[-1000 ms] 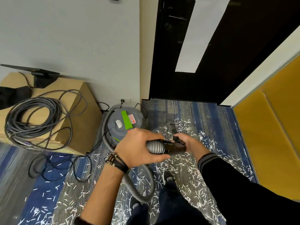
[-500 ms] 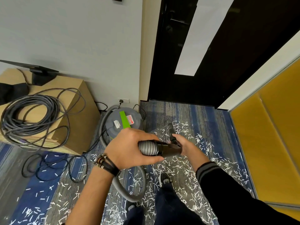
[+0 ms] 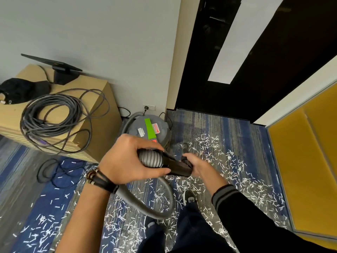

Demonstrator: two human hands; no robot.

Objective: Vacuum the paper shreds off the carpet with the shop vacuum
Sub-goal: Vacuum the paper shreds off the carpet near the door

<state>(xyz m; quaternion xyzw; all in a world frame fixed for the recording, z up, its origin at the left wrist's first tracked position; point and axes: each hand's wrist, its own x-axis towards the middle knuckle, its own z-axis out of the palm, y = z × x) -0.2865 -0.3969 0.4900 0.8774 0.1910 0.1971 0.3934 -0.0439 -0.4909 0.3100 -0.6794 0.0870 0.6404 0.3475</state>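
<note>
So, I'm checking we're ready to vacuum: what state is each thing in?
left hand, grips the hose cuff.
right hand, grips the black nozzle, off the floor.
hose, looped on the carpet.
shop vacuum, upright by the wall.
wall outlet, a plug in it.
paper shreds, scattered on the carpet.
door, shut.
cable coil, loose on the cabinet.
</note>
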